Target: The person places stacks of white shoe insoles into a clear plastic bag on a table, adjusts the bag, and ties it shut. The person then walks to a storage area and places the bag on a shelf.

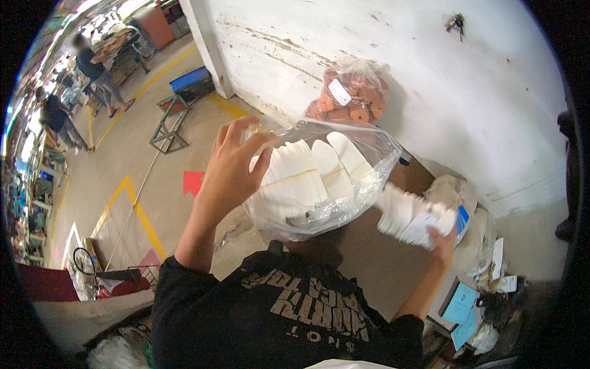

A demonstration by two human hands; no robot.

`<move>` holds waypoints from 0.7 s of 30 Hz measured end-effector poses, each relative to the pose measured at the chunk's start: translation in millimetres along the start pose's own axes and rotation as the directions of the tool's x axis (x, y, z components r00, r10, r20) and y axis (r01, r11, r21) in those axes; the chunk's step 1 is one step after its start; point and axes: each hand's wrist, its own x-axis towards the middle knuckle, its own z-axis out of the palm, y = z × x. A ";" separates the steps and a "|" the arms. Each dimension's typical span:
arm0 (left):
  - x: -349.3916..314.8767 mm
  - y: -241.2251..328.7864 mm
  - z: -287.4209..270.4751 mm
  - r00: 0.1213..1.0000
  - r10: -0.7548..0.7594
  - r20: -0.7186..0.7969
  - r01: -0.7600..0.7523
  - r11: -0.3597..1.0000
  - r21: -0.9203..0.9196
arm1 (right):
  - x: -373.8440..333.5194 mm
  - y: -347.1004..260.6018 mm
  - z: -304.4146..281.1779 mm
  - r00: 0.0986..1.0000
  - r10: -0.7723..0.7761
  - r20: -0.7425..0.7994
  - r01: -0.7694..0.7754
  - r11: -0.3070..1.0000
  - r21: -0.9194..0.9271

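Black T-shirt [289,307] with pale lettering fills the lower part of the view, nearest the camera; just beyond it a clear plastic bag [384,161] gapes open, packed with white flat pieces [289,178] standing on edge in bundles, thin yellowish bands across them; the left hand [236,157] is at the bag's left rim, fingers bent and thumb held apart from them, though I cannot tell whether its grip pinches the film; the right hand [442,241], well out to the right of the bag, has its grip closed on one end of a loose white stack [405,215], which points toward the bag; brown surface [369,255] shows between the bag and the right forearm; behind, a second bag [353,101] of orange-red pieces leans near the scuffed white wall [418,43]; at left, a red arrow [193,182] marks the floor [117,166], with a green metal frame [167,132] and two people [101,71] farther off; blue sheets [460,302] lie at lower right.
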 end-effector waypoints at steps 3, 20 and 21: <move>-14.0 27.3 -16.2 0.957 0.134 0.256 -0.106 0.987 -0.122 | 38.2 -55.2 -12.4 0.975 -0.136 -0.174 0.151 0.986 0.076; -80.3 79.5 -43.5 0.863 0.478 0.164 -0.434 0.868 -0.242 | 37.9 -313.7 272.5 0.201 -0.218 0.955 0.772 0.635 -0.018; -82.2 81.6 -42.2 0.869 0.478 0.126 -0.442 0.866 -0.234 | 34.0 -316.5 279.3 0.139 -0.186 0.973 0.848 0.529 -0.020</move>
